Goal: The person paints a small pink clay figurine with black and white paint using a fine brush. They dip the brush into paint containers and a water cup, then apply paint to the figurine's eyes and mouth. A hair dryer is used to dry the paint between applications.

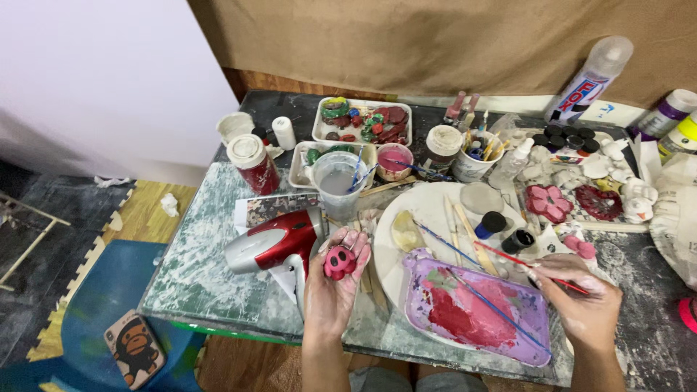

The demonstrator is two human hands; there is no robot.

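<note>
left hand (pixel 332 279) lying open, cradling pink pig (pixel 339 262), right hand (pixel 581 301) pinching red brush (pixel 526 263), hovering beside palette (pixel 475 308)

Left hand (pixel 332 279) palm-up, fingers cupped; right hand (pixel 581 301) palm-down, fingers pinched, both forearms bare.

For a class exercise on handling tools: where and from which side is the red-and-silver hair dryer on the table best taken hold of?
Grip the hair dryer by its pale handle, which points down toward the table's near edge beside the left hand, coming from the near side; the wide red barrel lies crosswise.
</note>
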